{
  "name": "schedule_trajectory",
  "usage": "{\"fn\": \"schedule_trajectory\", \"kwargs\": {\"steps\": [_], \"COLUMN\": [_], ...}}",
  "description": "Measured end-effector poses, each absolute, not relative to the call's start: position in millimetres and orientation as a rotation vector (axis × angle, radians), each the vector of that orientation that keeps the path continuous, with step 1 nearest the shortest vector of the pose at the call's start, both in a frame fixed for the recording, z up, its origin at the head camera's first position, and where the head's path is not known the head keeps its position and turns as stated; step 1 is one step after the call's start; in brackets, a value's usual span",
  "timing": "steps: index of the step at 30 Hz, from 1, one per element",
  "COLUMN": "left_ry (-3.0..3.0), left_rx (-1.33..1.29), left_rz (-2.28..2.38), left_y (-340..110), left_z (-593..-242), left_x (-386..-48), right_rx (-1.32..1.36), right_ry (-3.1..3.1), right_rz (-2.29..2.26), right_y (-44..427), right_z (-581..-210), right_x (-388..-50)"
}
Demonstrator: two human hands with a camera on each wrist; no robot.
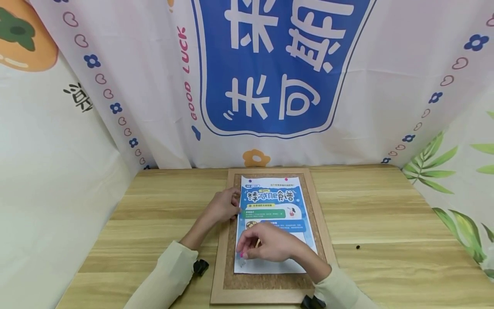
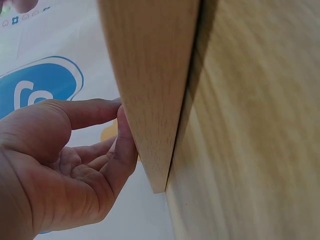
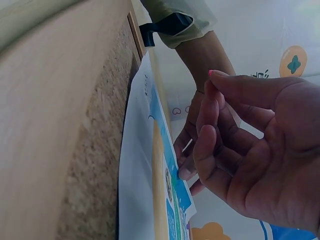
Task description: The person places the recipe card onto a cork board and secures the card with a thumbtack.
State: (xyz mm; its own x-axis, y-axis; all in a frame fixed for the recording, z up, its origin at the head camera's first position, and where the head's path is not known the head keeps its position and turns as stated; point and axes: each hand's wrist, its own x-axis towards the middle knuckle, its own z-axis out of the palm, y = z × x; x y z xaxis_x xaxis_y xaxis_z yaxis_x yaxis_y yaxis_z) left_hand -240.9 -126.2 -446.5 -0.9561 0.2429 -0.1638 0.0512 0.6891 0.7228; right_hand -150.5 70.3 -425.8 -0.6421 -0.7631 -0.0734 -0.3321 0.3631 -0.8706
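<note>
A printed blue-and-white paper sheet (image 1: 274, 240) lies on a wood-framed cork board (image 1: 266, 282). Along its top edge sit a purple push pin (image 1: 250, 181) and a pink push pin (image 1: 286, 179). Over the sheet's lower left part, my right hand (image 1: 270, 242) pinches another pink push pin (image 3: 210, 72) between thumb and forefinger. My left hand (image 1: 224, 206) is at the sheet's left edge, over the board's side. Its thumb and finger ends come close together; the frame (image 2: 150, 75) partly hides them in the left wrist view. Whether they pinch the paper is unclear.
The board rests on a wood-grain table (image 1: 386, 214). A small dark speck (image 1: 357, 247) lies on the tabletop to the right. Printed cloth curtains (image 1: 162, 107) hang behind and at both sides. Each sleeve bears a black strap (image 1: 200, 267) near the wrist.
</note>
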Motion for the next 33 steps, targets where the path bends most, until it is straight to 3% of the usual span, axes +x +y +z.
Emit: {"fn": "schedule_trajectory", "kwargs": {"steps": [33], "left_ry": [2.653], "left_rx": [0.207], "left_rz": [1.146], "left_y": [-126.7], "left_z": [-446.3], "left_x": [-238.4], "right_rx": [-0.82], "right_ry": [2.173], "right_rz": [-1.285], "right_y": [68.6], "right_z": [-463.7], "right_x": [-145.4]}}
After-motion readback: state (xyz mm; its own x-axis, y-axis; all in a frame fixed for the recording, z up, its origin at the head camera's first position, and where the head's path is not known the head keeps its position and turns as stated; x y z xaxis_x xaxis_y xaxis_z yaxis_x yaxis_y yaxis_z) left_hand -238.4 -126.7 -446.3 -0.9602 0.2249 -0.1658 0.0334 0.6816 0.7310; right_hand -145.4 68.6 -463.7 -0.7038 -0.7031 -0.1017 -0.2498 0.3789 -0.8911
